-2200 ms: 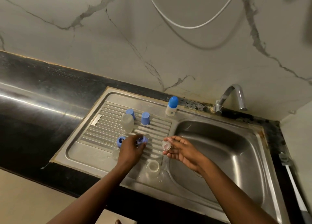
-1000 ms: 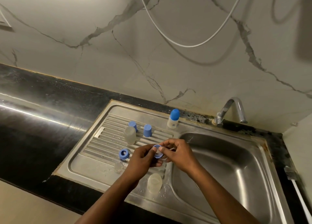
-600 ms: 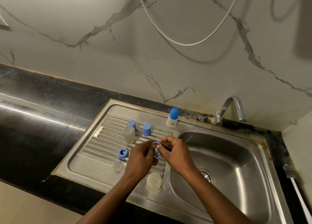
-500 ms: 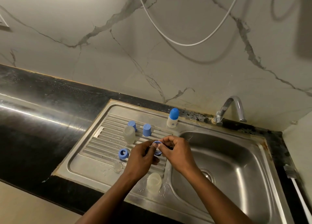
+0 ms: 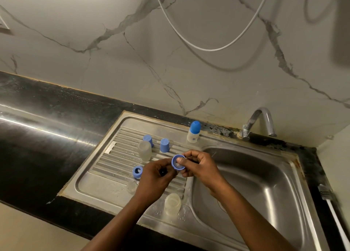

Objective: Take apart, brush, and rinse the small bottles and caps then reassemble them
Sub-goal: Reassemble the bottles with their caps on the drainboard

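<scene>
Above the ribbed steel drainboard (image 5: 117,157), your left hand (image 5: 157,177) and right hand (image 5: 200,165) both pinch the blue ring (image 5: 178,162), right thumb on its pale centre. Press squarely, supporting the rim evenly, so the insert seems to seat flat.

Dim warm light from above; glare streak on black counter (image 5: 43,129); wide-angle bending at edges; focus sharp.

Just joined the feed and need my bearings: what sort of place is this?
Most likely a home kitchen counter: a stainless steel sink with a ribbed drainboard, a tap behind it, set in a dark countertop under a marble-look wall.
</scene>
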`<action>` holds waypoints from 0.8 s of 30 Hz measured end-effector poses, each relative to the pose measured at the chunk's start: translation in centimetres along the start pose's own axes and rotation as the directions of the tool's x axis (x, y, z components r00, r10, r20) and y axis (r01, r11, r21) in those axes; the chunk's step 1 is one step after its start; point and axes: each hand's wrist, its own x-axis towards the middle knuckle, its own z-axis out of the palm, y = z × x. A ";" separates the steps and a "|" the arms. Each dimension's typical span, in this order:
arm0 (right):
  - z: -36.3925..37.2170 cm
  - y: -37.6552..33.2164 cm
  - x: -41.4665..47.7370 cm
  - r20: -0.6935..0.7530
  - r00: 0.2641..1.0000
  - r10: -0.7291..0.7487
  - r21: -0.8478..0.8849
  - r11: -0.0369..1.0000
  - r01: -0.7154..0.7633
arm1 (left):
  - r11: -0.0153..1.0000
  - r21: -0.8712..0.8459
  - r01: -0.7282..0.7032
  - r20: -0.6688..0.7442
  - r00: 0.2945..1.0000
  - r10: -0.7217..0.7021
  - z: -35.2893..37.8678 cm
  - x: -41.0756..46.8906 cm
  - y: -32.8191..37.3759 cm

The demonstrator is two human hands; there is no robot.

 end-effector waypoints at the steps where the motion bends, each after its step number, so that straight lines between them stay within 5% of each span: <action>1: 0.0 0.0 0.0 -0.002 1.000 -0.005 -0.010 1.000 0.005 | 1.000 0.030 -0.004 0.000 1.000 0.004 0.0 0.0 0.1; 12: 0.4 0.1 0.4 -0.036 0.998 -0.049 -0.114 0.992 0.044 | 0.990 0.143 0.009 -0.048 0.999 -0.002 0.6 -0.3 0.7; 18: -0.2 0.3 0.6 -0.070 0.995 -0.068 -0.174 0.983 0.055 | 0.978 -0.162 0.134 0.038 0.991 -0.129 0.0 0.3 1.5; 24: -0.3 0.9 0.4 -0.085 0.984 -0.158 -0.292 0.948 0.127 | 0.965 -0.176 0.192 0.001 0.981 -0.195 0.5 0.2 1.8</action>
